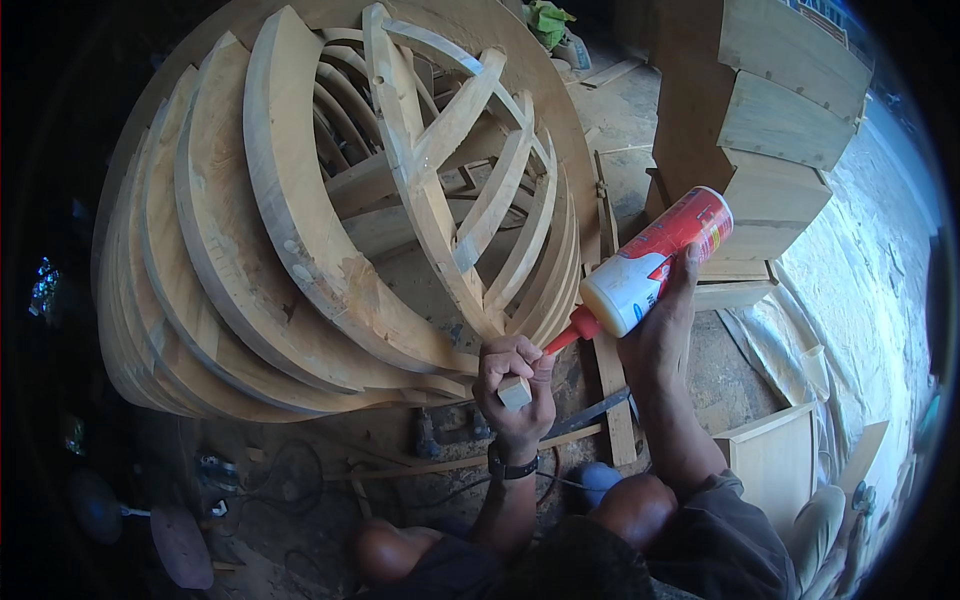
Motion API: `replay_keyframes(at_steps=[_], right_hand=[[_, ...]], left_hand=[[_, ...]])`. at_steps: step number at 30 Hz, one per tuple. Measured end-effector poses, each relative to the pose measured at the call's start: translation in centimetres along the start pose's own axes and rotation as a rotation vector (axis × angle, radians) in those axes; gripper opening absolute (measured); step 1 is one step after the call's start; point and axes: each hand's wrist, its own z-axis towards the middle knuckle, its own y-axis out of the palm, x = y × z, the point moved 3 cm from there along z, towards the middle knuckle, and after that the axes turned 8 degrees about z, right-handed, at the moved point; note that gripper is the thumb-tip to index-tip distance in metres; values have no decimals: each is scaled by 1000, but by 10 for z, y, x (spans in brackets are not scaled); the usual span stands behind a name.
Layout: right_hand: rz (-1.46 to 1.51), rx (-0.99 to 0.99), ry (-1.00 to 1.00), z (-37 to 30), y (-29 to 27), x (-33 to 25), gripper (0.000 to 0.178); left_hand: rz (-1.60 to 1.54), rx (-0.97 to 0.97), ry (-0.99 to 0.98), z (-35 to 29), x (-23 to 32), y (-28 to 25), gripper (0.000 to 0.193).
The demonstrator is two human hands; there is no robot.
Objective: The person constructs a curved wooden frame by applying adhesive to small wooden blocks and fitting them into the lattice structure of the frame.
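Observation:
My left hand (518, 400), with a dark band round its wrist, is closed on a small piece of wood (514, 393) whose square end pokes out between the fingers. My right hand (662, 325) grips a red and white glue bottle (655, 262), tipped so its red nozzle (572, 331) slants down toward my left thumb. The nozzle's tip is at the thumb; whether it touches the wood cannot be made out. Just beyond my left hand, a large wooden frame of curved ribs (285, 200) narrows toward its near end.
Stepped wooden panels (790, 115) stand at the far right, beside a pale sheet (860, 290) on the floor. A wooden tray-like piece (775, 455) lies at the lower right. A clamp bar (590, 410), a plank (612, 400) and cables (290, 480) are on the floor near my knees.

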Motion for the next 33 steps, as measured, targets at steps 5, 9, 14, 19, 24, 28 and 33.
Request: replay_keyframes(at_steps=[5, 9, 14, 19, 24, 28, 33], right_hand=[[-3, -9, -3, -2, 3, -1, 49], [-27, 4, -6, -1, 1, 0, 50], [-50, -4, -5, -1, 2, -5, 54], [-49, -19, 2, 1, 0, -9, 55], [-51, -10, 14, 1, 0, -4, 54], [-8, -11, 47, 1, -1, 0, 54], [16, 35, 105, 0, 1, 2, 53]], left_hand=[[-19, 6, -42, 0, 0, -1, 27], [-8, -38, -47, -1, -2, -2, 28], [-58, -86, -75, 2, 2, -4, 28], [-88, -134, -72, 6, 8, -6, 28], [-70, -114, -83, 3, 3, -6, 28], [-87, -98, -47, 2, 3, -5, 27], [-62, -74, 13, 1, 8, -2, 26]])
